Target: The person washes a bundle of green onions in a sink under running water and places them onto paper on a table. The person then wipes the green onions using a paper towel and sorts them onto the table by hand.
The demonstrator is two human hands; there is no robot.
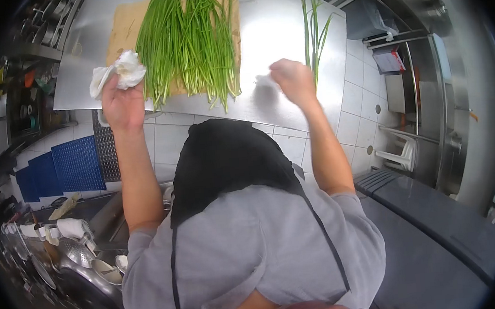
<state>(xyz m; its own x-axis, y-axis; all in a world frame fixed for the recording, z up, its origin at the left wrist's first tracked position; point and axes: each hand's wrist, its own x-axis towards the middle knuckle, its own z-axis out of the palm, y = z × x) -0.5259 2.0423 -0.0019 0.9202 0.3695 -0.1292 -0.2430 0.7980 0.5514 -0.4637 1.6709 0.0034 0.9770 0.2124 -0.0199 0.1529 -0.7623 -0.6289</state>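
Observation:
A large bunch of long green stalks (190,48) lies on a wooden cutting board (122,39), on the metal table (266,25). At the left edge of the bunch, my left hand (123,106) is closed on a crumpled white cloth or paper (127,70). My right hand (294,80) hovers over the metal surface right of the bunch, its fingers curled and slightly blurred; whether they hold anything is hidden. Just beyond it on the right, a few separate green stalks (314,39) lie on the table.
Blue mats (77,165) lie on the tiled floor at the left. Pans and utensils, with a perforated ladle (76,252), crowd the lower left. A white plastic stool (400,153) and metal shelving stand at the right. A grey counter (423,245) is at the lower right.

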